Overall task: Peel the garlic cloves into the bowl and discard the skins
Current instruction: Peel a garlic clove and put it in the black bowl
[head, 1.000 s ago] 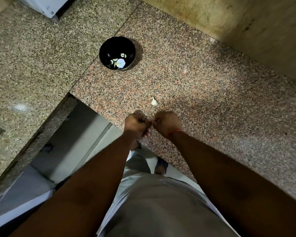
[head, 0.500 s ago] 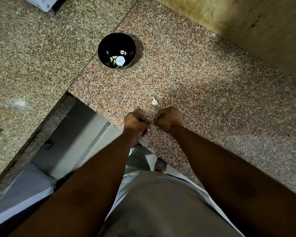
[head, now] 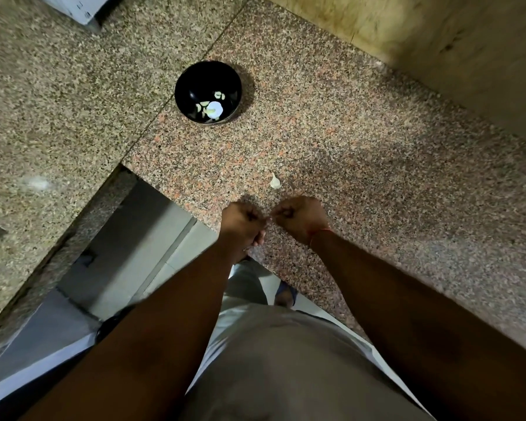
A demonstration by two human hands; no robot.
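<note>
My left hand [head: 243, 223] and my right hand [head: 302, 217] are curled into fists, knuckles up, meeting just above the counter's front edge. They pinch something small between them at the fingertips; it is almost wholly hidden, presumably a garlic clove. One pale unpeeled garlic clove [head: 275, 181] lies on the granite just beyond my right hand. Farther back stands a black bowl [head: 192, 83] holding several peeled cloves [head: 214, 109].
The speckled granite counter [head: 377, 153] bends in an L around a floor gap at lower left. A yellowish wall [head: 438, 41] rises at the back right. A white appliance corner [head: 79, 7] sits at the top left.
Both hands stay together in the same pinch. The camera has shifted slightly, so the bowl and clove sit a little differently in the frame.
</note>
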